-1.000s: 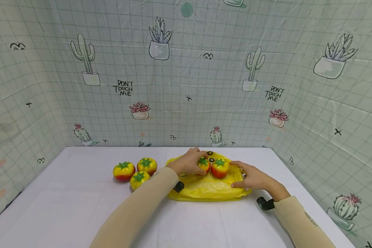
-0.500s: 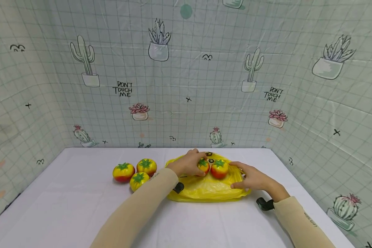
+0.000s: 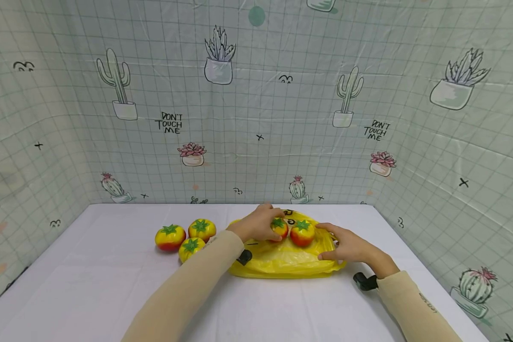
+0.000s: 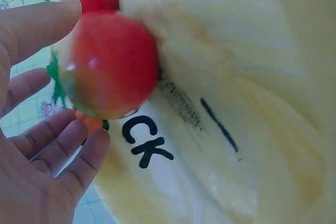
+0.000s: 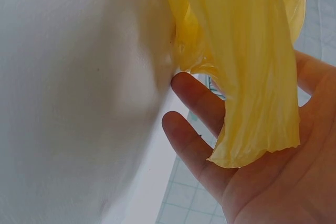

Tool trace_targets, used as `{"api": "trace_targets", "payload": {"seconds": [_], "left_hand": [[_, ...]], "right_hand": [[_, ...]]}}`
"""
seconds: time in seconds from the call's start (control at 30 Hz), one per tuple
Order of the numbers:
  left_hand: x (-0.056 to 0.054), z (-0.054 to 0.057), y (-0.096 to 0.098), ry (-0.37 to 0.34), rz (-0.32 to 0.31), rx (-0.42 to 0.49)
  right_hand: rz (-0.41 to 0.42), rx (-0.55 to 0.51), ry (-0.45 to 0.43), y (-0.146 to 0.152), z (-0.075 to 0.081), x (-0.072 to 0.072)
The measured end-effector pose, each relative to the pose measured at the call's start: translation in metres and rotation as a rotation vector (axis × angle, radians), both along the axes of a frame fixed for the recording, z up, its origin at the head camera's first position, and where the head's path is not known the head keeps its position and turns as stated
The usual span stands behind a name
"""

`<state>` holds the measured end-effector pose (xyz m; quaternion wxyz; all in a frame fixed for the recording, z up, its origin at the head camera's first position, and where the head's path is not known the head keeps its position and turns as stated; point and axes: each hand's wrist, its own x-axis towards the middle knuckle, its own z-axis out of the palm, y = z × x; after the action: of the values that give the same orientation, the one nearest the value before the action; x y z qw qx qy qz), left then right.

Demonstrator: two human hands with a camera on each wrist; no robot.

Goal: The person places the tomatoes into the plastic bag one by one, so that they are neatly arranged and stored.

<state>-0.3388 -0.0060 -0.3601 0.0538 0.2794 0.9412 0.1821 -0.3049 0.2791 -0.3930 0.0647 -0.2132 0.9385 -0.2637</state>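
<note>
On a yellow plastic bag [image 3: 290, 266] lying on the table, two red-and-yellow toy tomatoes with green tops sit side by side. My left hand [image 3: 260, 223] spans the left tomato [image 3: 280, 229], its thumb and fingers bent around it from the left. In the left wrist view the thumb lies across the edge of that red tomato [image 4: 113, 66]. The right tomato [image 3: 302, 233] is untouched. My right hand [image 3: 352, 244] stands at the bag's right side, thumb and fingers spread. In the right wrist view a hanging bag handle [image 5: 252, 77] lies across my palm and extended fingers [image 5: 191, 148].
Several more toy tomatoes [image 3: 170, 237] cluster on the white table [image 3: 90, 285], left of the bag and partly behind my left sleeve [image 3: 188, 289]. A cloth wall [image 3: 256, 156] with cactus prints stands behind and at both sides. Black wrist cameras [image 3: 365, 281] sit on both wrists.
My left hand and the tomato in it have shifted slightly left, so the gap to the right tomato is a little wider. The right hand has stayed in place.
</note>
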Motion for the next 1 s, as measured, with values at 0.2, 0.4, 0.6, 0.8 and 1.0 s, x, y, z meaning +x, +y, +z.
{"api": "trace_targets", "payload": {"seconds": [0.2,0.4,0.6,0.8,1.0], "left_hand": [[0.005,0.01,-0.007,0.009,0.002,0.078],[0.014,0.014,-0.014,0.006,-0.01,0.138],[0.025,0.019,-0.025,0.044,-0.063,0.174],[0.04,0.021,-0.037,0.1,-0.081,0.194],[0.058,0.022,-0.049,0.126,-0.068,0.209]], "right_hand": [[0.003,0.0,0.007,0.0,-0.001,-0.002],[0.003,0.003,0.006,-0.001,-0.002,-0.001],[0.003,0.004,0.01,0.001,-0.004,-0.001],[-0.001,-0.007,-0.003,0.001,-0.003,-0.002],[-0.001,-0.013,-0.012,0.0,0.0,0.0]]}}
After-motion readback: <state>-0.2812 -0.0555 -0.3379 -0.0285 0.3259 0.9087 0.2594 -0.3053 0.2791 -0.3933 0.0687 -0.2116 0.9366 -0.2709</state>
